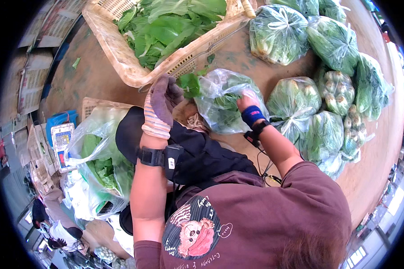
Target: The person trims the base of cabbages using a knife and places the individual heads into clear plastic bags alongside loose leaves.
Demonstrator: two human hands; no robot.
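Note:
My left hand [163, 101], in a striped knit glove with a purplish palm, is beside the near corner of a plastic crate [131, 75] holding leafy greens [175, 32]. Its fingers are partly curled near a green leaf [190, 85]; whether they grip anything is unclear. My right hand [249, 101], bare with a blue wristband, reaches into the mouth of a clear plastic bag [222, 116] containing leafy greens. The bag film and leaves obscure its fingertips. The bag rests on the brown surface between my hands.
Several bags of greens [294, 95] crowd the right side. At left are an opened bag of greens [104, 161], a scale with a keypad [63, 144] and stacked crates [37, 77]. Dark cloth [205, 151] covers my lap. Cables [266, 164] trail near my right arm. People [62, 235] are at lower left.

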